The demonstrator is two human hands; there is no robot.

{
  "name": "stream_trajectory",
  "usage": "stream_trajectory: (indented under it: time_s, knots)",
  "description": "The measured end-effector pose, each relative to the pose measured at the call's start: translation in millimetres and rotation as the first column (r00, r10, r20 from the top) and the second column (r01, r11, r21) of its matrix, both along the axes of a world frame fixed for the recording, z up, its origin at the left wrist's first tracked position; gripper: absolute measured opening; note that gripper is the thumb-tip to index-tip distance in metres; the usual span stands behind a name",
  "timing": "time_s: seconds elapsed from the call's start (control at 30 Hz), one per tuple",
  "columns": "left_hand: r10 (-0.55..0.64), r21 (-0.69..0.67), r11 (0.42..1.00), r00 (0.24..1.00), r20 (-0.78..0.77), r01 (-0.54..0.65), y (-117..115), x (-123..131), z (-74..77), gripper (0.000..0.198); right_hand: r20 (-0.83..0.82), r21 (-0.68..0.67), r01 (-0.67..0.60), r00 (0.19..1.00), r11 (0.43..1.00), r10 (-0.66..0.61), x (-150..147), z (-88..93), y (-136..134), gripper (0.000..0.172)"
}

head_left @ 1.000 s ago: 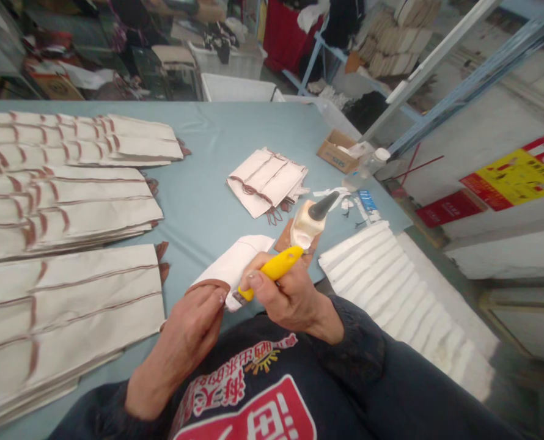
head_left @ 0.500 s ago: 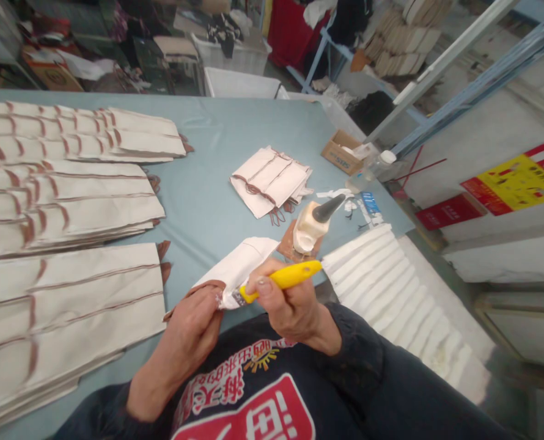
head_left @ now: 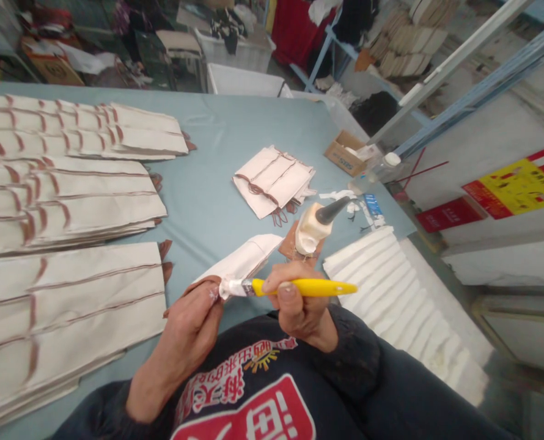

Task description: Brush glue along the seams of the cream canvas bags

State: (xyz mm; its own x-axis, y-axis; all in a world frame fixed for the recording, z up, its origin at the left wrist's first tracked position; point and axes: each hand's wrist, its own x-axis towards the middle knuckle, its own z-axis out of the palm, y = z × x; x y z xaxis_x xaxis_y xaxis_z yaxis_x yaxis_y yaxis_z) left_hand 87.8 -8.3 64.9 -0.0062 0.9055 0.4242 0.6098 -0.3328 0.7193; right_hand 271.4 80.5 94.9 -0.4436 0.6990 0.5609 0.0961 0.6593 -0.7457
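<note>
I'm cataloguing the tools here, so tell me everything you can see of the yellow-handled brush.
The brush with a yellow, plastic-looking handle has a hole near the rear end, a metal-looking ferrule smeared white, and bristles coated in something white. It is held nearly level across the picture, bristles leftward. The right hand grips the handle's front; the bristles reach the folded cream fabric-like piece with brown trim beside the left hand, exact contact unclear.

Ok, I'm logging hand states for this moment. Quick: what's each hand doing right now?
Left hand: closed, holding the cream piece with brown trim.
Right hand: closed, holding the yellow-handled brush.
</note>
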Motion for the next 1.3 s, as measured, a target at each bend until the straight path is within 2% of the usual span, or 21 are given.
stream_trajectory:
  time_s: [0.1, 0.23, 0.37, 0.57, 0.77, 0.97, 1.13, 1.2, 1.3]
  knots:
    - [0.012, -0.001, 1.0, 1.0, -0.002, -0.012, 1.1, -0.7, -1.0, 0.025, -0.133, 0.057, -0.025, 0.991, 0.998, 0.033, -5.1, 0.5, 2.8, 0.028]
    - [0.034, 0.005, 0.999, 0.999, -0.011, -0.034, 2.4, -2.2, -2.1, 0.023, -0.13, -0.007, 0.053, 0.99, 0.999, -0.053, -10.2, 0.8, 4.9, 0.031]
    - [0.039, 0.007, 0.999, 0.999, -0.018, -0.039, 4.2, -3.2, -2.4, 0.023, -0.134, 0.056, -0.073, 0.988, 0.996, 0.08, -10.9, -2.1, 7.4, 0.025]
    - [0.076, -0.041, 0.996, 0.997, 0.016, -0.075, 4.8, -0.1, 1.4, 0.024, -0.048, -0.153, 0.037, 0.998, 0.988, -0.044, -3.5, -1.3, 11.2, 0.023]
    - [0.062, -0.046, 0.997, 0.998, 0.02, -0.061, 4.9, 0.1, -0.1, 0.024, -0.06, -0.226, -0.039, 0.998, 0.973, 0.026, -8.5, 3.0, 6.9, 0.025]
    - [0.119, -0.053, 0.992, 0.993, 0.017, -0.118, 2.7, 1.6, 2.4, 0.025, -0.17, -0.379, 0.045, 0.978, 0.924, -0.117, -0.2, 5.6, 25.3, 0.036]
    - [0.139, -0.102, 0.986, 0.989, 0.047, -0.134, 4.0, 4.6, 3.9, 0.023, -0.236, -0.348, 0.119, 0.949, 0.93, -0.21, -0.4, 13.9, 27.4, 0.042]
    - [0.133, -0.112, 0.986, 0.99, 0.051, -0.127, 5.7, 6.1, 3.8, 0.02, -0.186, -0.316, 0.114, 0.966, 0.942, -0.179, -5.5, 10.7, 20.1, 0.041]
    - [0.098, -0.155, 0.985, 0.99, 0.105, -0.08, 7.8, 8.3, 5.5, 0.021, -0.121, -0.297, -0.008, 0.992, 0.955, -0.029, -12.6, 4.6, 6.7, 0.035]
